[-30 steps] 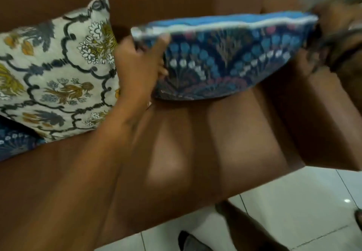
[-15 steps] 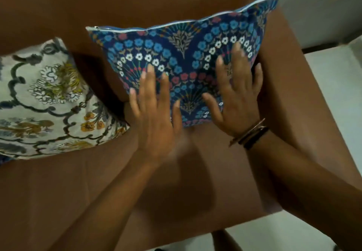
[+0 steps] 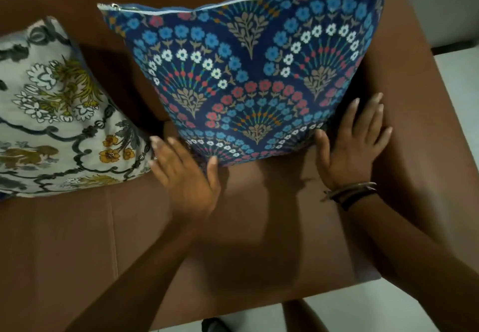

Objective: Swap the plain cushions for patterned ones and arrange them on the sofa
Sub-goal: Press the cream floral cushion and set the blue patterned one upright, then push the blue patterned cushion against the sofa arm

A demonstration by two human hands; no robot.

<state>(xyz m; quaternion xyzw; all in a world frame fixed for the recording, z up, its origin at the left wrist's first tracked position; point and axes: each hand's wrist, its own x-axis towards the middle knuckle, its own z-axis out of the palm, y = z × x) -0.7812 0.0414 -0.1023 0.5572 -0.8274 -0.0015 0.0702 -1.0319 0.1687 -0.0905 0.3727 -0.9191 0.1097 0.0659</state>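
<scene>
A dark blue cushion (image 3: 248, 72) with a floral fan pattern stands upright against the back of the brown sofa (image 3: 233, 228), in its right corner, zip edge on top. My left hand (image 3: 186, 173) lies flat on the seat at the cushion's lower left corner, fingers spread, thumb touching its bottom edge. At the lower right corner my right hand (image 3: 355, 142) rests open against the cushion's side, a bracelet on its wrist. To the left leans a cream cushion (image 3: 57, 114) with grey scrolls and yellow flowers.
The sofa's right armrest (image 3: 420, 124) runs beside my right hand. White floor tiles (image 3: 363, 311) show in front of the sofa and at the far right. A leg and a dark shoe are at the bottom edge.
The blue cushion went from being held flat to standing against the backrest. Both hands slid down from its face to its lower corners.
</scene>
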